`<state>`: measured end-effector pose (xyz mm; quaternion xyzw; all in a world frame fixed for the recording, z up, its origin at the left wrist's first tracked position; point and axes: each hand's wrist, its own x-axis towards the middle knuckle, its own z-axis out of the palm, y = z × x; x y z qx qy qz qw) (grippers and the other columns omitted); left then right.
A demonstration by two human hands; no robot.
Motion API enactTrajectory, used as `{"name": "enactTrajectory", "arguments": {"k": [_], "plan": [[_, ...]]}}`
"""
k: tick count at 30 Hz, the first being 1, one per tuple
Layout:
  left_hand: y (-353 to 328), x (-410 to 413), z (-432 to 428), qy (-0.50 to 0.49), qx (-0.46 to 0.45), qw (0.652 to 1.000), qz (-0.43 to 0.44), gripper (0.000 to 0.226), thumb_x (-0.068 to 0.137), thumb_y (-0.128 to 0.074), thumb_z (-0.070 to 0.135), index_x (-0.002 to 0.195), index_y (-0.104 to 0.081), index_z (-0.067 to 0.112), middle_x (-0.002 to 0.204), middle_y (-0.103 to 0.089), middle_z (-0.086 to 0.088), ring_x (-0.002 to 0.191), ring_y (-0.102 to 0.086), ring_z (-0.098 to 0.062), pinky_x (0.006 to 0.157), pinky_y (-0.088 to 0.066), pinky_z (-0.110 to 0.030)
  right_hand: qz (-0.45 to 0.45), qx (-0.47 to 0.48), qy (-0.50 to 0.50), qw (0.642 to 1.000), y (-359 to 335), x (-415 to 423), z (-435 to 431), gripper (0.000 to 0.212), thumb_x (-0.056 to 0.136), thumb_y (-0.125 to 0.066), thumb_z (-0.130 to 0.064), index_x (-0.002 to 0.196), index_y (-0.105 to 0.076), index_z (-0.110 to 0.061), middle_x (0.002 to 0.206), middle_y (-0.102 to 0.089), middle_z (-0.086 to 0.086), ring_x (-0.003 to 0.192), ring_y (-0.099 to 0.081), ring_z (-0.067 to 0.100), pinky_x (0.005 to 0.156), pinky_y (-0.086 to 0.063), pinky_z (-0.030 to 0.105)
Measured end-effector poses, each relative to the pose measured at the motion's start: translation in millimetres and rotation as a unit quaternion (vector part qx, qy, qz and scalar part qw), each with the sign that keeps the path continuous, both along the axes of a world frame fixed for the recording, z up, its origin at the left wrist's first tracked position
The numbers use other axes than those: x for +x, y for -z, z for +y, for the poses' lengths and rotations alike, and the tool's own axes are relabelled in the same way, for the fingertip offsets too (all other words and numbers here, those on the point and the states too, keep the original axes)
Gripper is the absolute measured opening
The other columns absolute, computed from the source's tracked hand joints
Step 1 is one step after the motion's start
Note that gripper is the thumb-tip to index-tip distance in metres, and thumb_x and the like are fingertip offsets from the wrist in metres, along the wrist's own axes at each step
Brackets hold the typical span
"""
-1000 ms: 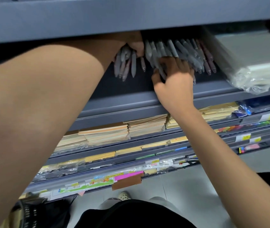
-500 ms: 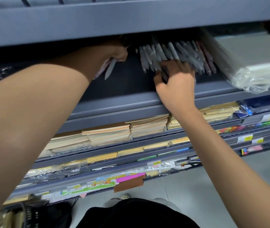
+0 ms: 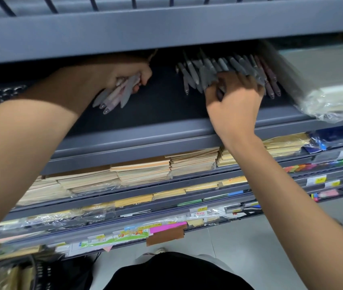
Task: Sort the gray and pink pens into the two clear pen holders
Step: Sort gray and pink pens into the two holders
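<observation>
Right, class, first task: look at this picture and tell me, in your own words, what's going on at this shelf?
A person is reaching both hands onto a dark shelf. The left hand grips a bundle of gray and pink pens. The right hand has its fingers curled into the row of pens lying further right; whether it has hold of one cannot be seen. No clear pen holder is plainly visible, so the sorting looks unfinished.

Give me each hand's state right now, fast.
Left hand: closed, gripping a bundle of gray and pink pens.
Right hand: closed, fingers curled round gray pens in the row.
</observation>
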<state>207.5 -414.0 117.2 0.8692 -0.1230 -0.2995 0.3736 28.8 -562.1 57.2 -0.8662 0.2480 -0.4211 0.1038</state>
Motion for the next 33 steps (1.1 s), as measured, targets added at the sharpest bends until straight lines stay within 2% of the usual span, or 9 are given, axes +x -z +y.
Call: {"name": "enactTrajectory", "arguments": {"k": [5,7,8,10,13,16,23,30,33], "plan": [[10.8,-10.9,17.4,0.017,-0.103,0.988,0.115,0.024,0.087,-0.048,0.003,0.067,-0.042,0.016,0.057,-0.047,-0.004,0.036,-0.042,-0.009,0.035,-0.034,-0.014,-0.211,0.191,-0.060,0.957,-12.5,-4.2,-1.1,0.019,0.087,-0.053,-0.020,0.082,-0.070,-0.015,0.063,-0.059,-0.008,0.058,-0.048,0.004,0.061,-0.041,0.022],[9.3,-17.1,22.6,0.006,-0.160,0.971,0.180,0.024,0.089,-0.047,0.006,0.069,-0.042,0.018,0.056,-0.047,-0.001,0.037,-0.041,-0.007,0.036,-0.033,-0.014,-0.238,0.293,-0.062,0.924,-12.7,-8.9,0.0,0.016,0.083,-0.055,-0.022,0.080,-0.070,-0.021,0.064,-0.064,-0.014,0.065,-0.058,-0.003,0.069,-0.049,0.018],[8.3,-20.4,25.4,-0.003,-0.189,0.958,0.213,0.023,0.090,-0.046,0.007,0.070,-0.041,0.018,0.056,-0.046,0.000,0.038,-0.041,-0.006,0.036,-0.033,-0.013,-0.250,0.343,-0.063,0.903,-12.1,-11.6,1.2,0.014,0.081,-0.056,-0.022,0.080,-0.070,-0.024,0.068,-0.069,-0.010,0.074,-0.067,0.005,0.076,-0.055,0.027],[8.4,-25.6,29.3,-0.015,-0.236,0.937,0.257,0.021,0.091,-0.045,0.009,0.073,-0.041,0.019,0.059,-0.043,0.001,0.040,-0.039,-0.005,0.038,-0.033,-0.013,-0.293,0.435,-0.080,0.848,-11.7,-18.6,3.6,0.012,0.080,-0.057,-0.018,0.082,-0.068,-0.021,0.076,-0.074,-0.001,0.079,-0.074,0.022,0.078,-0.059,0.042],[10.3,-37.0,30.2,-0.024,-0.265,0.925,0.272,0.020,0.090,-0.046,0.007,0.075,-0.040,0.020,0.061,-0.042,0.000,0.041,-0.038,-0.005,0.039,-0.033,-0.013,-0.346,0.590,-0.142,0.716,-16.5,-33.7,5.9,0.014,0.085,-0.055,-0.012,0.091,-0.064,-0.003,0.080,-0.075,0.014,0.079,-0.075,0.030,0.070,-0.061,0.036],[12.2,-49.6,30.5,-0.031,-0.286,0.917,0.276,0.021,0.088,-0.046,0.007,0.073,-0.040,0.020,0.061,-0.041,0.000,0.043,-0.037,-0.005,0.041,-0.031,-0.013,-0.297,0.674,-0.174,0.653,-20.6,-53.1,5.9,0.019,0.087,-0.054,-0.011,0.096,-0.063,0.002,0.088,-0.075,0.019,0.086,-0.075,0.029,0.074,-0.061,0.033],[15.8,-91.3,28.2,-0.083,-0.364,0.888,0.267,0.021,0.085,-0.052,0.000,0.073,-0.042,0.015,0.065,-0.044,-0.006,0.043,-0.033,-0.009,0.040,-0.027,-0.016,-0.151,0.760,-0.263,0.575,-11.3,-85.8,12.3,0.012,0.088,-0.058,0.002,0.100,-0.057,0.004,0.096,-0.074,0.021,0.095,-0.073,0.025,0.075,-0.059,0.026],[19.2,-126.1,33.1,-0.138,-0.384,0.891,0.198,0.023,0.088,-0.056,0.000,0.069,-0.065,0.008,0.096,-0.059,-0.020,0.043,-0.043,-0.009,0.041,-0.037,-0.018,-0.027,0.763,-0.301,0.572,2.1,-103.6,28.8,0.013,0.077,-0.068,0.005,0.087,-0.063,-0.001,0.095,-0.073,0.026,0.095,-0.073,0.032,0.075,-0.059,0.030],[22.3,-133.1,43.2,-0.178,-0.386,0.888,0.178,0.020,0.086,-0.060,0.002,0.071,-0.073,0.001,0.073,-0.055,-0.013,0.045,-0.045,-0.009,0.043,-0.039,-0.018,0.020,0.752,-0.315,0.579,7.5,-106.6,35.1,0.013,0.078,-0.066,0.010,0.087,-0.063,0.000,0.095,-0.073,0.026,0.094,-0.073,0.034,0.075,-0.060,0.031]]}}
